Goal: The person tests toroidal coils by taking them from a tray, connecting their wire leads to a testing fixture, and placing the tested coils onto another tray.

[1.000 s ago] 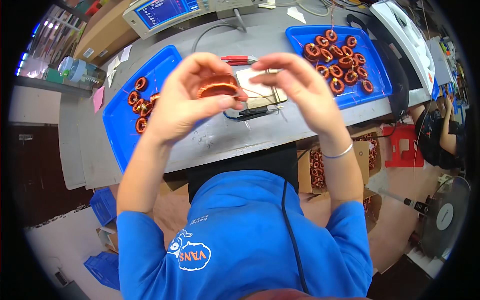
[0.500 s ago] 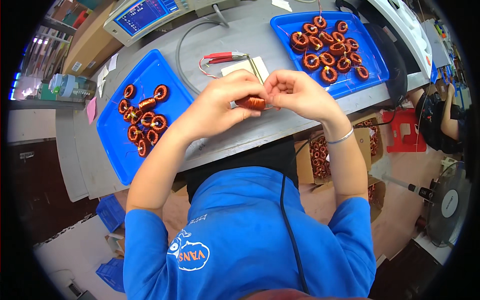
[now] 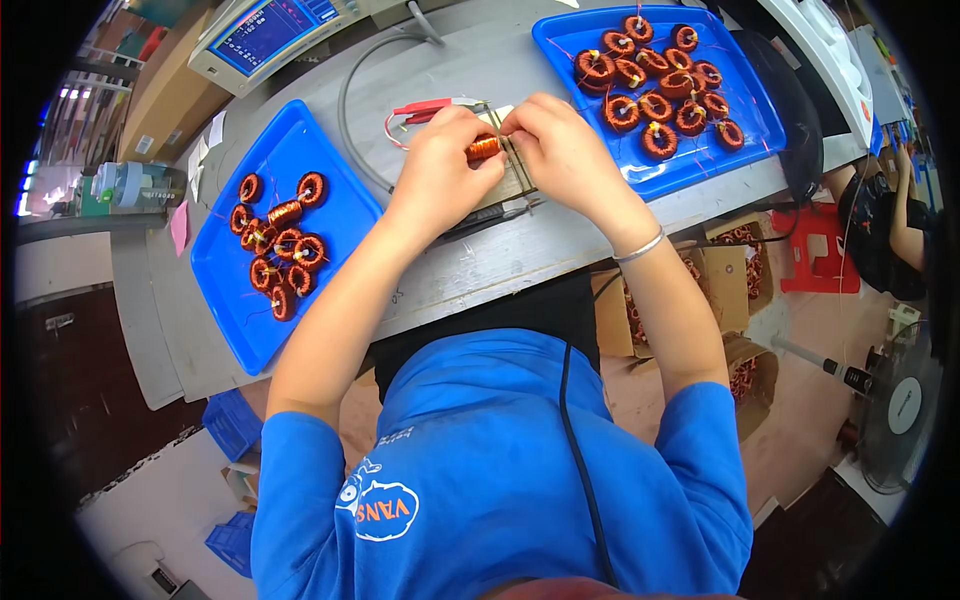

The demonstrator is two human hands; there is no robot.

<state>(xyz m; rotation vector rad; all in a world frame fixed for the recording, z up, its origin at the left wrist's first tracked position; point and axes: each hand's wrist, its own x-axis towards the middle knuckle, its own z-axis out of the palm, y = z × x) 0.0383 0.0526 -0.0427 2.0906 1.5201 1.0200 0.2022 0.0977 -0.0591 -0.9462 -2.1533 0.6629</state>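
My left hand (image 3: 436, 168) grips a copper-wound ring coil (image 3: 483, 149) between thumb and fingers. The coil is held above a pale block with metal strips (image 3: 516, 182) on the bench. Close on its right, my right hand (image 3: 565, 152) has thumb and fingers closed beside the upright strips; whatever they pinch is hidden. A red-handled clip (image 3: 424, 106) with a red and white wire lies just beyond my left fingers. A blue tray (image 3: 340, 178) with several coils stands to the left, and a second blue tray (image 3: 668, 184) with several more to the right.
A meter with a lit screen (image 3: 262, 38) stands at the back left, its grey cable (image 3: 347, 110) looping across the bench (image 3: 440, 268). Cardboard boxes of coils (image 3: 727, 288) and a red plastic stool (image 3: 822, 250) are below on the right. A fan (image 3: 900, 410) stands farther right.
Both hands have moved away from me, carrying the coil up to the block with metal strips. The coil was nearer the bench's front edge before. The view has shifted slightly.
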